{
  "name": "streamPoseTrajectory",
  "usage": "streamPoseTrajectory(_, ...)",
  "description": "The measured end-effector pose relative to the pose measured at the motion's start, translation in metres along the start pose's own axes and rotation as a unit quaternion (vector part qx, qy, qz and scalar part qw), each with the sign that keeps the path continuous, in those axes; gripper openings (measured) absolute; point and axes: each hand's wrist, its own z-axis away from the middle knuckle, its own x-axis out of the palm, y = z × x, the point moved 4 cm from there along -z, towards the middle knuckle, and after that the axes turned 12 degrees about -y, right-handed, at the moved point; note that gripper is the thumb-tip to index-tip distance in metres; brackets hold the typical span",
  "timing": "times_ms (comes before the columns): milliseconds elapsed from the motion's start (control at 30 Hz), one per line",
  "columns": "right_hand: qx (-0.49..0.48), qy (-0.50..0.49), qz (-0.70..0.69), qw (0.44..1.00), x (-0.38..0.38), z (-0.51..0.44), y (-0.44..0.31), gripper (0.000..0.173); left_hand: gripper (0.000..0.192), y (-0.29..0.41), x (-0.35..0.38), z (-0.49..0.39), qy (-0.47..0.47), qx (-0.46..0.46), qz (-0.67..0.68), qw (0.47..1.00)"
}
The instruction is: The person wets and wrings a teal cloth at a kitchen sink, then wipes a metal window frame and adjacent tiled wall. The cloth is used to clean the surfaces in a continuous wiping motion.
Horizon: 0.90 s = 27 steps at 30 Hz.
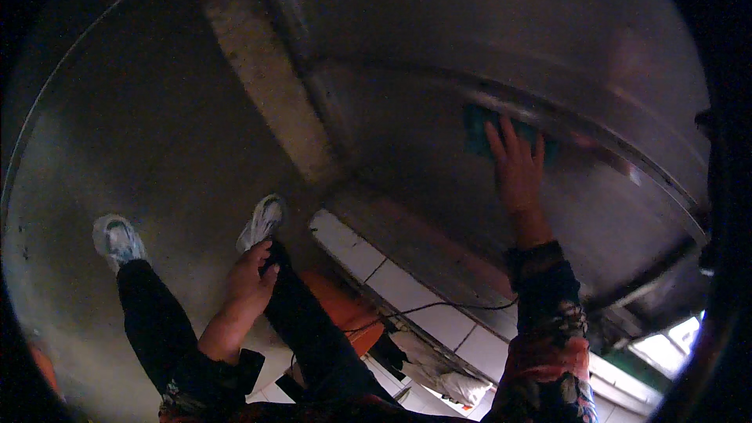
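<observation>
My right hand (517, 158) is spread over a dark green pad or cloth (479, 129), pressing it flat against a dull metal panel (411, 123). The pad's top edge lies just under a shiny raised metal rim (505, 100). Parts of the pad are hidden beneath my fingers. Down by my right leg, my left hand (252, 276) hangs with its fingers loosely bent and the thumb apart. Nothing shows in it.
A white-tiled ledge (405, 288) runs along the panel's foot, with a thin dark cable (435, 305) across it. Beside my leg is an orange container (346, 311). A pale crumpled cloth or bag (458, 385) lies lower. My shoes (120, 241) stand on grey floor (176, 147).
</observation>
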Motion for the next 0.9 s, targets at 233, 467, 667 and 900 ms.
streamPoseTrajectory(233, 0.244, 0.081, 0.025, 0.966, -0.073, 0.115, 0.084, 0.073, 0.044, 0.019, -0.003, 0.012, -0.035, 0.046, -0.008, 0.998)
streamPoseTrajectory(467, 0.321, 0.256, -0.016, 0.911, -0.120, 0.199, 0.134, 0.064, 0.045, 0.020, 0.014, 0.027, -0.079, 0.003, -0.025, 0.997)
streamPoseTrajectory(667, 0.387, 0.263, -0.001, 0.884, -0.088, 0.176, 0.116, 0.062, 0.043, 0.014, 0.011, 0.039, -0.097, -0.008, -0.011, 0.995)
streamPoseTrajectory(900, 0.371, 0.136, 0.004, 0.919, -0.047, 0.102, 0.057, 0.068, 0.043, 0.008, 0.006, 0.063, -0.035, 0.028, 0.002, 0.999)
